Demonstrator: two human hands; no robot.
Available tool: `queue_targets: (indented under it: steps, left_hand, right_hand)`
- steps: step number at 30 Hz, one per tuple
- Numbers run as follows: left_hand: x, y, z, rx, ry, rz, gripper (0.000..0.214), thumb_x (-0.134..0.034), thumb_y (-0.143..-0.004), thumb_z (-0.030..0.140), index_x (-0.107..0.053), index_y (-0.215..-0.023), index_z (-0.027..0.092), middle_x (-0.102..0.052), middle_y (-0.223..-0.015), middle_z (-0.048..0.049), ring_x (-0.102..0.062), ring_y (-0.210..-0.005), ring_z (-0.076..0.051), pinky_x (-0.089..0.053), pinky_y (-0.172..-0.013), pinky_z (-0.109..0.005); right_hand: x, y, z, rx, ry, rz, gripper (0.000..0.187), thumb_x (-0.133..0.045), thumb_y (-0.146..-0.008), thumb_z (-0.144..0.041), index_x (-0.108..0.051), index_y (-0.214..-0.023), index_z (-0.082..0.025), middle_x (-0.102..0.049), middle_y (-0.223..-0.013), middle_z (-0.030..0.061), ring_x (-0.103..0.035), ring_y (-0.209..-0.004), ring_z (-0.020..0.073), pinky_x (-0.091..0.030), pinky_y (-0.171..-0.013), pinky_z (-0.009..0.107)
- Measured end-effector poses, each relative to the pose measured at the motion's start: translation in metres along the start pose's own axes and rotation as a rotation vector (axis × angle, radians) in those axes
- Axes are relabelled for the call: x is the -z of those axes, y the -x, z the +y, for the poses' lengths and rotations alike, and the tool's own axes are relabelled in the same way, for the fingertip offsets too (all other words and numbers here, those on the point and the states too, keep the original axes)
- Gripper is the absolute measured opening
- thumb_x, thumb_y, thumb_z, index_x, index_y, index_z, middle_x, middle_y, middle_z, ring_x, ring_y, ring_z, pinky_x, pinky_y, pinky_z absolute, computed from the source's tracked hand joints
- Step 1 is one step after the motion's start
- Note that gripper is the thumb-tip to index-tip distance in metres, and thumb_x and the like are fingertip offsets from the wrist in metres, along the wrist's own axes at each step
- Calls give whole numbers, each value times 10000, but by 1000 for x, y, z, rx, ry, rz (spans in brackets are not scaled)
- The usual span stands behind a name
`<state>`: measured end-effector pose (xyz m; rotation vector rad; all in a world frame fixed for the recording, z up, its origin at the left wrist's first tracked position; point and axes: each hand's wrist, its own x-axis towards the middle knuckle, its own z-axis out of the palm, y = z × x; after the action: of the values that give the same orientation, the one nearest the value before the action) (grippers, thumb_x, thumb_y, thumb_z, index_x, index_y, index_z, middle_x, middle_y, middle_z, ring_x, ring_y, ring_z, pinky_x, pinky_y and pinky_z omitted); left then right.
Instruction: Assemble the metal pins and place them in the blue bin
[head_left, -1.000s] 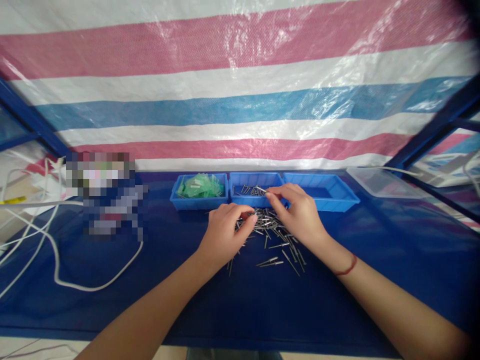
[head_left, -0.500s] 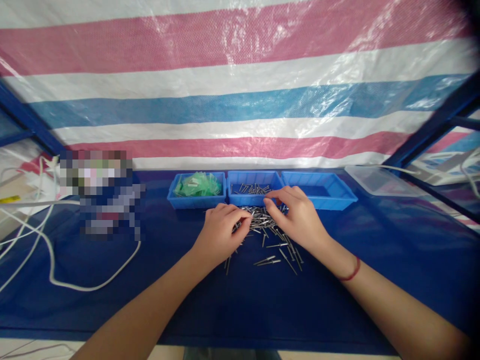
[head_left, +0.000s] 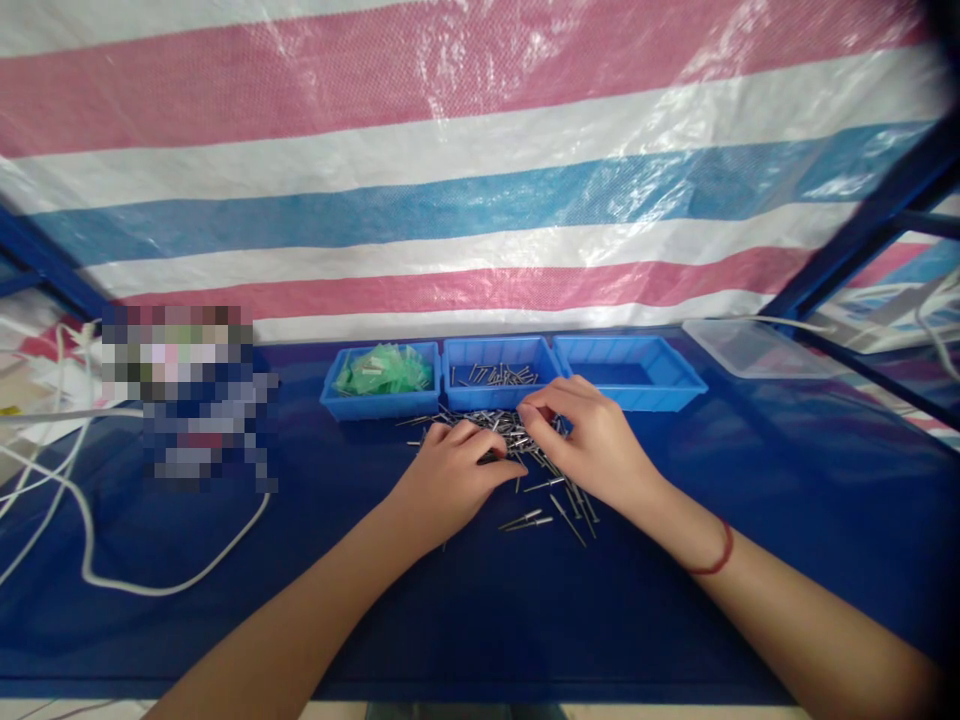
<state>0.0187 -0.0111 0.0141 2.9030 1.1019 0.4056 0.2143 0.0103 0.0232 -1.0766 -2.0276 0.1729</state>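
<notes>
A loose pile of silver blind rivets (head_left: pixel 510 432) lies on the blue table in front of the bins. My left hand (head_left: pixel 454 475) rests over the pile's left side, its thumb and forefinger apart with nothing seen between them. At the right of the pile, my right hand (head_left: pixel 585 425) has thumb and forefinger pinched together near the middle bin's front wall; whatever is between the tips is too small to make out. Behind the pile, the middle blue bin (head_left: pixel 499 400) holds several rivets. Single rivets (head_left: pixel 568 520) lie scattered nearer to me.
Left of the middle bin stands a blue bin (head_left: pixel 379 408) of green plastic packets (head_left: pixel 382 368). A third blue bin (head_left: pixel 645 398) is on the right, beside a clear plastic lid (head_left: pixel 750 350). White cables (head_left: pixel 150 588) loop across the table's left side. A striped tarp (head_left: pixel 450 220) hangs behind.
My left thumb and forefinger have parted from a pinch, and that hand has lowered slightly. My right hand stays pinched near the pile. The whole view has shifted a little.
</notes>
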Motion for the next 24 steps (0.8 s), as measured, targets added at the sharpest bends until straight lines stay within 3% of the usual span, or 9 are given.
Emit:
queue_targets:
  steps: [7, 12, 19, 21, 24]
  left_hand:
    - [-5, -2, -1, -36, -117, 61, 124, -556, -916, 304, -672, -952, 279, -630, -1051, 11, -480, -976, -183, -251, -756, -356]
    - [-4, 0, -1, -80, -113, 72, 147, -527, -934, 277, -649, -1011, 309, -625, -1053, 17, -483, -967, -170, -254, -768, -353]
    - [-6, -1, 0, -69, -115, 53, 122, -536, -926, 299, -637, -883, 245, -628, -1045, 12, -504, -990, -181, -275, -788, -351]
    - [-4, -2, 2, -29, -86, 66, 149, -498, -943, 287, -624, -892, 225, -637, -1034, -2, -517, -985, -186, -289, -795, -353]
    - [-2, -4, 3, 156, 36, 131, 193, -424, -969, 267, -601, -935, 197, -649, -975, -26, -549, -935, -182, -331, -793, -337]
  right_hand:
    - [-2, 2, -2, 19, 1, -31, 186, -490, -891, -211, -625, -768, -175, -622, -715, 33, -541, -684, 168, -404, -729, 339]
    - [-1, 3, -3, 26, 0, -35, 184, -490, -890, -208, -628, -773, -176, -628, -725, 38, -539, -699, 175, -412, -728, 342]
    - [-1, 1, -4, 37, -2, -41, 175, -498, -884, -195, -624, -765, -171, -631, -739, 41, -547, -713, 178, -410, -737, 351]
    - [-1, 2, -3, 29, -21, -43, 170, -501, -879, -189, -626, -765, -175, -637, -744, 37, -557, -722, 176, -414, -750, 352]
    - [-3, 4, 0, -47, -121, -21, 123, -523, -848, -165, -642, -825, -185, -648, -766, 26, -578, -754, 171, -435, -741, 327]
